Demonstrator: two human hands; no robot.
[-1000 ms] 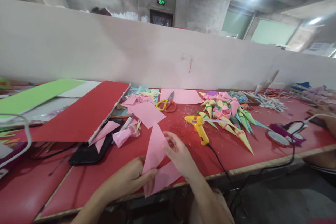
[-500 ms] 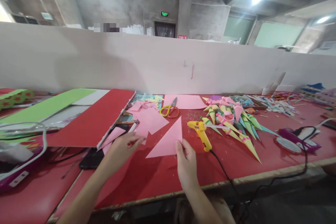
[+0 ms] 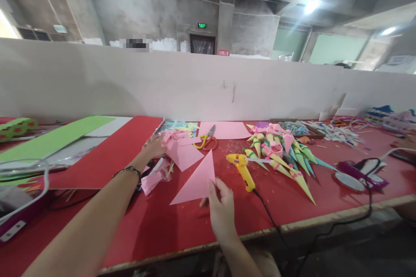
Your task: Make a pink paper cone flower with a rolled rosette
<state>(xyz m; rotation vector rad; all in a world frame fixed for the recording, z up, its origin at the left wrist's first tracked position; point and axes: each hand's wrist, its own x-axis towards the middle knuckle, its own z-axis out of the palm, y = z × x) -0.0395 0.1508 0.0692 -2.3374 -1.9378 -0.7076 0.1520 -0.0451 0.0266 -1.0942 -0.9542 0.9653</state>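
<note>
On the red table (image 3: 292, 207), the right hand (image 3: 221, 210) pinches a pink triangle (image 3: 196, 179); the left hand's (image 3: 154, 147) grip rests open on pink sheets (image 3: 182, 153).

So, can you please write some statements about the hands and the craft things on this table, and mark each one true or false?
1. The right hand holds a pink paper triangle. True.
2. The left hand holds the scissors. False: it rests on loose pink paper sheets; the scissors lie apart.
3. The yellow glue gun lies on the red table. True.
4. The paper cones are left of the glue gun. False: they lie to its right.
</note>
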